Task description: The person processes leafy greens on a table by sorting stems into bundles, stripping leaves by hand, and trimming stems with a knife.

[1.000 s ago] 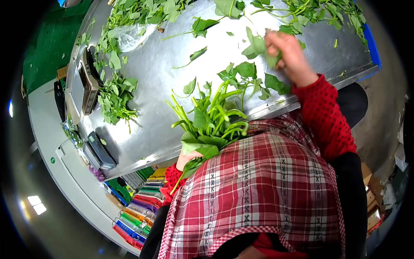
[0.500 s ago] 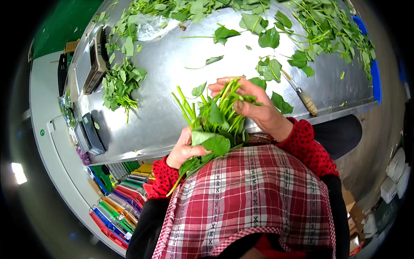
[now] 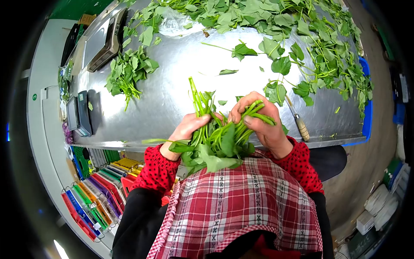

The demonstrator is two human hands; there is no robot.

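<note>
Close to my apron, above the table's front edge, I hold a bunch of leafy green stems [image 3: 220, 142], leaves toward me and cut stem ends pointing away. My left hand [image 3: 189, 128] grips the left part of the bunch, its thumb across the stems. Curled around the stem ends on the right side is my right hand [image 3: 261, 123], thumb and fingers closed on them. Loose leaves, such as a single sprig [image 3: 227, 72], lie on the metal table [image 3: 172, 86] beyond my hands. A wooden-handled knife [image 3: 302, 127] rests to the right of my right hand.
A large heap of leafy greens [image 3: 327, 56] covers the table's far and right sides. At left lie a tied-looking bunch [image 3: 128, 74], a scale [image 3: 103, 41] and a dark display box [image 3: 79, 114]. Clear plastic [image 3: 177, 22] sits at the back. Colourful folders [image 3: 92, 200] stand below left.
My left hand has moved up along the stems, and my right hand has closed around the stem ends. The bunch has spread and shifted; the camera view has turned slightly.
</note>
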